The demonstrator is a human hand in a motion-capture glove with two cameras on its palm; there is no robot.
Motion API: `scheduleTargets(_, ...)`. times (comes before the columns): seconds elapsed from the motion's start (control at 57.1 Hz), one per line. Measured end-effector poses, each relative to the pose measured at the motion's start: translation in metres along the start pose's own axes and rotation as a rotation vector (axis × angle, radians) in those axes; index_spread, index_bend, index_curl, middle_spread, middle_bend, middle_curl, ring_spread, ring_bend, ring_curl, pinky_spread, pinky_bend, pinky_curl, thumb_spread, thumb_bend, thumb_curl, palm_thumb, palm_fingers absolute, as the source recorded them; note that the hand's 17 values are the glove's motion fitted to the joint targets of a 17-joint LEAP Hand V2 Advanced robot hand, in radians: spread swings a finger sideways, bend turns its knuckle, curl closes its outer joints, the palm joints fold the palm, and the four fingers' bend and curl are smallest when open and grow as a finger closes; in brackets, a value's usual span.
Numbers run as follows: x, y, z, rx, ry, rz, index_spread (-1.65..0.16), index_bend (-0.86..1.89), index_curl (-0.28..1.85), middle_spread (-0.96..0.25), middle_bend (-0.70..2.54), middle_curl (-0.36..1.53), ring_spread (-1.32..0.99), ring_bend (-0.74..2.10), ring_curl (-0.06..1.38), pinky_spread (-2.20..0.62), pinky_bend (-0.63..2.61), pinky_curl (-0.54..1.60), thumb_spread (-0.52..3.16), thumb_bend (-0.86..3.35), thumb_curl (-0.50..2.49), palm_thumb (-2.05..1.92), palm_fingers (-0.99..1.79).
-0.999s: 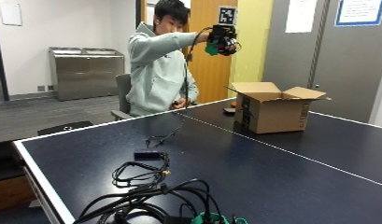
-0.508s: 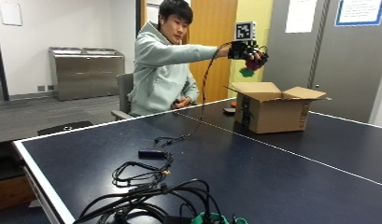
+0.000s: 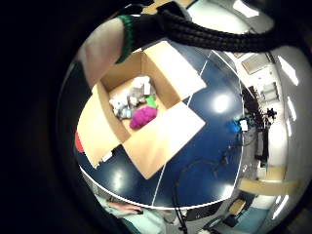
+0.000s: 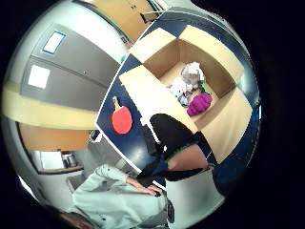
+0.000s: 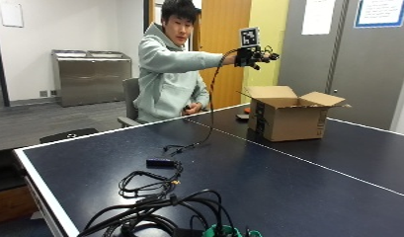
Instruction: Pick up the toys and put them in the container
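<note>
Outside view is showing a dark blue table-tennis table point(image 5: 306, 182) with a person point(image 5: 169, 69) sitting at its far side, stretching the gloved right hand point(image 5: 254, 55) out high above an open cardboard box point(image 5: 290, 118) standing near the table's far right. The fingers are spreading loosely and holding nothing. A tangle of black cables point(image 5: 155, 207) is lying at the near left. Only the box's outer walls and flaps are showing here. Both palm views are looking down into the box point(image 3: 146, 122) and revealing its contents: a purple plush toy point(image 3: 143, 116), a grey-and-white plush toy point(image 4: 192, 72) and something green point(image 3: 151, 102) lying together on the bottom. Thumb-side view alone is showing a red paddle point(image 4: 121, 119) lying on the table beside the box.
</note>
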State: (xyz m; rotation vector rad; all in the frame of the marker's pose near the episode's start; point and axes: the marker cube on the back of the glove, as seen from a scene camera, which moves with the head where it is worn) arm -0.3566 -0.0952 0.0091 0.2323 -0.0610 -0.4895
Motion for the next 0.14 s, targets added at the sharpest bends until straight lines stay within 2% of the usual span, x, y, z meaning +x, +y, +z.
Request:
scheduleTargets(0.07, -0.015, 0.008, -0.006, 0.013, -0.089, -0.060, -0.24, 0.14, 0.45, 0.00, 0.13, 0.38, 0.00, 0.20, 0.30, 0.06, 0.85, 0.35, 1.26, -0.01, 0.51, 0.03, -0.17)
scheduleTargets(0.14, -0.015, 0.008, -0.005, 0.015, -0.045, 0.055, -0.24, 0.15, 0.44, 0.00, 0.13, 0.36, 0.01, 0.19, 0.29, 0.06, 0.83, 0.34, 1.27, -0.01, 0.48, 0.05, -0.15)
